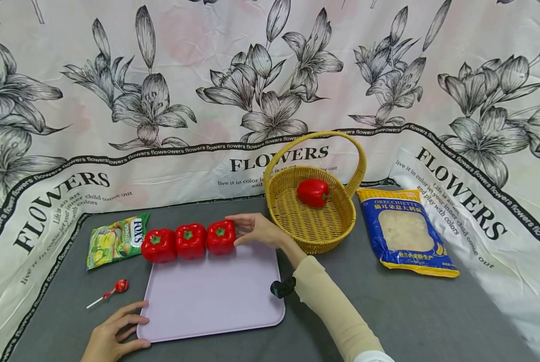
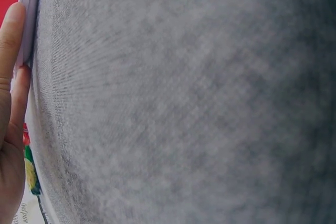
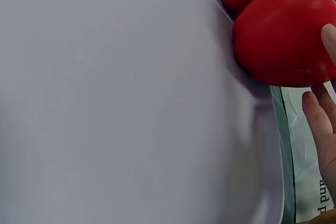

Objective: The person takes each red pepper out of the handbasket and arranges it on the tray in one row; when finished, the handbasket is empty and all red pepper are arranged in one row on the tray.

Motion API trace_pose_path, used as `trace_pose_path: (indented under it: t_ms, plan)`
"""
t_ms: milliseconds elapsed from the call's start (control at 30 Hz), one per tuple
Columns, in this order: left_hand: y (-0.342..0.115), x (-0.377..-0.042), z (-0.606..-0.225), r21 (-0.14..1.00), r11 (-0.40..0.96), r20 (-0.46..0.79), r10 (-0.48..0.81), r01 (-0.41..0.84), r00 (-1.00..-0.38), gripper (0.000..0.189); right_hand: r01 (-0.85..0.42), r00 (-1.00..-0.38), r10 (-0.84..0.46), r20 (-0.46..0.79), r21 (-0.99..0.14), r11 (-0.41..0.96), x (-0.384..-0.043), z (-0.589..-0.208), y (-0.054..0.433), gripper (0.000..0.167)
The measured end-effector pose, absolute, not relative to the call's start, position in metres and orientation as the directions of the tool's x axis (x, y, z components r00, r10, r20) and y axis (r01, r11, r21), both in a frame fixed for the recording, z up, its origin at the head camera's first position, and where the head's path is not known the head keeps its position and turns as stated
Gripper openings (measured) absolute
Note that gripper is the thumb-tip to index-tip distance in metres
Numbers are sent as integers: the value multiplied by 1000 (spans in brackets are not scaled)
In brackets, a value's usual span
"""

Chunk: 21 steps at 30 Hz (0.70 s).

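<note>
Three red bell peppers stand in a row along the far edge of a pale lilac tray (image 1: 215,296), green stems up. My right hand (image 1: 261,230) holds the rightmost bell pepper (image 1: 221,237) from its right side, index finger at the back and thumb at the front. The right wrist view shows the thumb against that pepper's red side, with one finger apart from it. The middle bell pepper (image 1: 191,241) and the left bell pepper (image 1: 159,246) sit close beside it. At the tray's near left corner, my left hand (image 1: 111,336) grips the edge between fingers and thumb.
A yellow wicker basket (image 1: 292,221) with a tall handle holds another red bell pepper (image 1: 313,193). Right of it lies a blue and yellow pasta bag (image 1: 407,234). A green candy bag (image 1: 116,241) and a red lollipop (image 1: 121,285) lie left of the tray.
</note>
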<state>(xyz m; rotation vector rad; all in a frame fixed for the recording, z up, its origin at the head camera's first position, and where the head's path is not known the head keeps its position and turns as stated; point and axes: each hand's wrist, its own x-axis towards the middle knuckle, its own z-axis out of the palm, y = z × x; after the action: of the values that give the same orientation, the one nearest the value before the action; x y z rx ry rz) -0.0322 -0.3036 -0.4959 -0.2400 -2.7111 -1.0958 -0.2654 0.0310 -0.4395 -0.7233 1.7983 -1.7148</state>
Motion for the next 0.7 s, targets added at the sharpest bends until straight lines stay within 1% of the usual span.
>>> trace_pose_path:
  t_ms: [267, 467, 567, 700]
  plan:
    - [-304, -33, -498, 673, 696, 276, 80, 252, -958, 43, -73, -700, -714, 6, -995, 64, -270, -438, 35, 64]
    - [-304, -33, -499, 678, 698, 264, 61, 230, -963, 43, -149, -695, -718, 49, -986, 77, -265, -430, 43, 60]
    - [-304, -32, -498, 684, 691, 267, 61, 233, -962, 44, -196, -672, -735, 84, -978, 68, -261, -420, 53, 59]
    - [-305, -33, -498, 690, 680, 277, 68, 247, -959, 44, -207, -639, -761, 110, -978, 32, -255, -404, 76, 57]
